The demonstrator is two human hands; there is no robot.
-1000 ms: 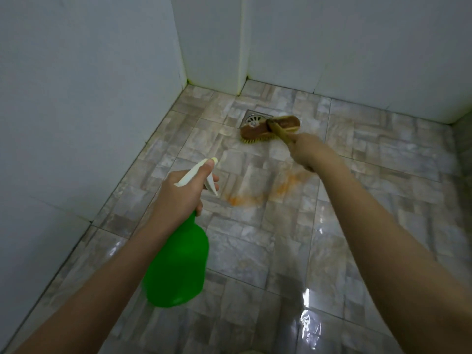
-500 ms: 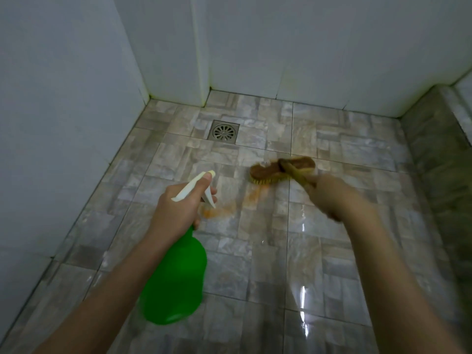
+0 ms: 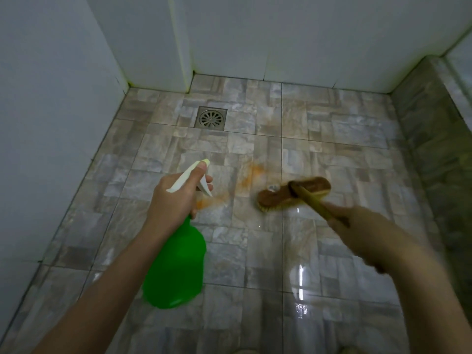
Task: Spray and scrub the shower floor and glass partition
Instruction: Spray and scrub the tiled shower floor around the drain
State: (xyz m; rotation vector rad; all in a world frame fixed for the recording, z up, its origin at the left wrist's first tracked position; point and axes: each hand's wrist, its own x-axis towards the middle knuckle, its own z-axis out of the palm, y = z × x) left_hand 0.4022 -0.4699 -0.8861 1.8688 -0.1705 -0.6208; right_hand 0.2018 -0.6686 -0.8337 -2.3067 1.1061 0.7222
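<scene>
Scrubbing the orange stain mid-floor, spray at the ready.

The right hand (image 3: 362,233) gripped the brush (image 3: 293,192) by its handle, fingers curled round it though blurred; the head sat bristles-down on the floor (image 3: 344,139), just right of the stain (image 3: 252,175) near the floor's middle. The left hand (image 3: 176,198) held the green bottle (image 3: 176,267) above the left half, fingers wrapped round neck and trigger, nozzle aimed toward the stain. The drain (image 3: 211,118) lay near the back-left corner. Done well, the step probably called for short, firm strokes across the stain with bristles flat, pushing the residue toward the drain, and spray on the mark rather than the brush hand. The glossy wet tiles by the front edge looked slippery.
</scene>
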